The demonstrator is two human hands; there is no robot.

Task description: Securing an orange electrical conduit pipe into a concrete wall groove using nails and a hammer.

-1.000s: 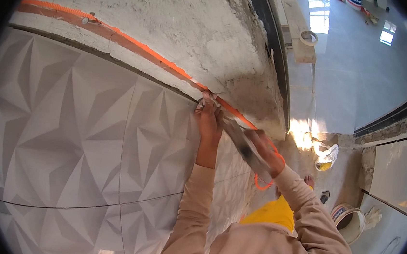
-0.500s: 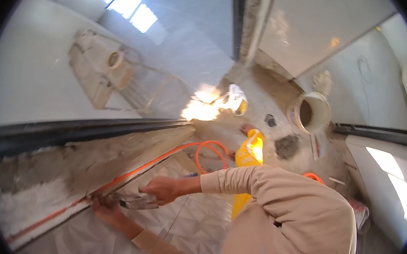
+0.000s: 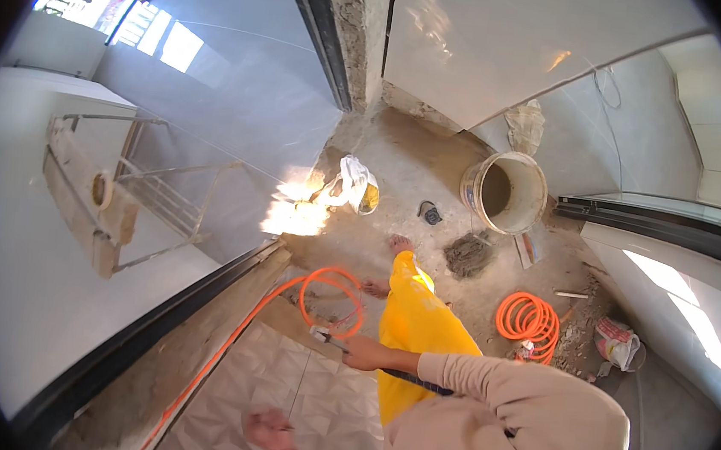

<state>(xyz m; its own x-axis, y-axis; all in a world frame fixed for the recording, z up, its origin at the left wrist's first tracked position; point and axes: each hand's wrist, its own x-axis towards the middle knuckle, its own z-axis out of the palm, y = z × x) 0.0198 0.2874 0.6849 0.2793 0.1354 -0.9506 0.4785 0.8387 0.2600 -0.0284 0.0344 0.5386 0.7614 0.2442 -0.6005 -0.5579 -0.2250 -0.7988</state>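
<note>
My right hand (image 3: 363, 354) is closed round a tool with a long dark handle (image 3: 420, 382) and a short pale metal end (image 3: 319, 333); its exact kind is unclear. That tool hangs above the inner edge of the patterned grey tiles (image 3: 258, 370), close to a loop of orange hose (image 3: 332, 301). Lower down, my left hand (image 3: 270, 430) hovers over the tiles, blurred by motion. Its fingers look partly curled, and I cannot make out whether anything is in them. The hose runs along the tile edge beside a dark door track (image 3: 138, 317).
A coiled orange hose (image 3: 528, 327) lies right of my yellow-clad leg (image 3: 425, 316). Beyond it stand a white bucket (image 3: 509, 195), a mortar heap (image 3: 469, 254) and a crumpled bag (image 3: 618, 344). A white plastic bag (image 3: 351, 186) sits ahead; a metal-framed stand (image 3: 89, 193) is at left.
Both hands have left the tile edge by the hose, moving right. The right hand has come up with the tool. The view has shifted, bringing the hose coil into sight.
</note>
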